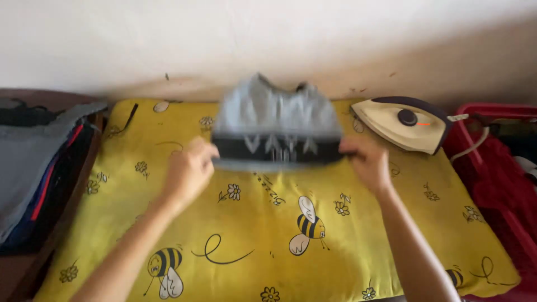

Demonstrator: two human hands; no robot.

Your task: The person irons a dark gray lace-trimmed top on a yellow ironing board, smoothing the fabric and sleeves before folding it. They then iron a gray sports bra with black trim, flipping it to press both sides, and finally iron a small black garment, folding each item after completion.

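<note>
Our left hand (187, 170) pinched one end of a folded grey garment (277, 130) while our right hand (366, 162) gripped the other end, holding it blurred over the far part of the yellow bee-print cloth (251, 235). We saw a cream iron (404, 123) just right of it, and stacked clothes (39, 168) at the left.

garment (277, 126): lies on the padded cloth (391, 246), at its far middle, close to the wall (268, 39)
left hand (187, 170): at the garment's left end, touching it
right hand (366, 162): at the garment's right end, touching it
iron (400, 123): on the cloth's far right corner, right of the garment
basket (498, 168): right of the cloth, beside the iron
folded clothes (39, 162): stacked left of the cloth
</note>
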